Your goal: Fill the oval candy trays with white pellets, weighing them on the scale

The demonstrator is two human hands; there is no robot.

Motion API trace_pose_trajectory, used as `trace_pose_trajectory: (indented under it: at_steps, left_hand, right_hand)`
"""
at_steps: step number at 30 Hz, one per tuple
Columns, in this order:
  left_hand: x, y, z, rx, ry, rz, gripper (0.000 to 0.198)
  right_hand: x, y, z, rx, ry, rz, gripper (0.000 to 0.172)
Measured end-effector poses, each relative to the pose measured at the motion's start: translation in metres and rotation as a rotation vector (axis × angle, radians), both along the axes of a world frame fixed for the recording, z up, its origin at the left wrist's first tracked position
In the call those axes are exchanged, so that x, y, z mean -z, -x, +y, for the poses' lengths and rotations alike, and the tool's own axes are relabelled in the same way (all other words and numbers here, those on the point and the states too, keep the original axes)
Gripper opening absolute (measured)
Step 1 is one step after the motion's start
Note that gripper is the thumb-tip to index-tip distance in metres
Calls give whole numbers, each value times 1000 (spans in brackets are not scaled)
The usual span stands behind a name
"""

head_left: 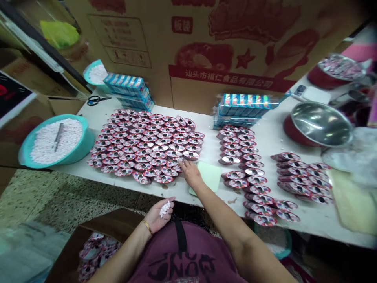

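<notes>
My left hand (158, 217) is cupped palm up near the table's front edge, its fingers curled around a small heap of white pellets (165, 210). My right hand (191, 173) reaches over the table, fingertips brought together at one of the red-and-white printed oval packs (173, 162). Whatever is between those fingertips is too small to make out. Many such packs stand in close rows left of this hand, each with a dark round spot on top. Under the right wrist lies a pale green square board (209, 177). Another group of printed packs (255, 165) stands to its right.
A turquoise basin (88, 137) of white pellets with a metal scoop (59, 135) stands at left. Scissors (96, 100) and blue boxes (129, 88) lie behind. A steel bowl (322, 124) is at right. A large carton (194, 92) walls the back; an open carton (70, 243) sits below.
</notes>
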State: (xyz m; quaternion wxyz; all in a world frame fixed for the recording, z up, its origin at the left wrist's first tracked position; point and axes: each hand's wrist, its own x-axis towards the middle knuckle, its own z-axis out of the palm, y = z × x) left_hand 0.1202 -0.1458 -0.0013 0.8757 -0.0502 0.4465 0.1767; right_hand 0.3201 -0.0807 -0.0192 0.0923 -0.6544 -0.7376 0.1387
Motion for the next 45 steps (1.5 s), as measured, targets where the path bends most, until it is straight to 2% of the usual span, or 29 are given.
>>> trace_pose_trajectory:
  at_steps: [2, 4, 7, 10, 14, 18, 23, 26, 29, 32, 35, 39, 42, 45]
  left_hand:
    - [-2, -2, 2, 6, -12, -3, 25]
    - [-2, -3, 4, 15, -11, -2, 25]
    - [0, -7, 5, 50, 5, -7, 25]
    - [-1, -20, 6, 80, 5, -26, 25]
    - [2, -49, 10, 119, -11, -57, 22]
    - [20, -79, 26, 180, -105, 28, 24]
    - [44, -110, 50, 186, -284, 251, 18]
    - [51, -130, 52, 166, -330, 299, 14]
    - [54, -150, 45, 165, -354, 325, 15]
    - [51, -157, 39, 152, -355, 322, 14]
    - [41, -142, 40, 142, -319, 293, 13]
    - [21, -112, 34, 145, -137, 56, 22]
    - [12, -103, 14, 121, -29, -46, 19]
    - [9, -101, -9, 130, 44, -80, 15]
  right_hand:
    - [-3, -20, -19, 79, -71, 36, 38]
    - [-9, -54, -53, 243, -122, -2, 28]
    - [-14, -112, -110, 504, -96, -225, 21]
    - [-6, -151, -143, 510, -24, -388, 24]
    - [9, -165, -149, 419, -19, -441, 19]
    - [3, -165, -147, 287, -33, -386, 17]
    - [-27, -163, -153, 249, 16, -369, 12]
    - [-43, -150, -155, 262, 0, -351, 13]
    - [-50, -128, -140, 239, -17, -320, 14]
    - [-48, -109, -113, 172, -19, -286, 14]
    - [-45, -101, -97, 148, 4, -247, 15]
    - [-49, -84, -112, 189, -36, -117, 20]
    - [-53, -53, -131, 37, -53, 21, 24]
    - [-52, -22, -141, -84, 11, 45, 27]
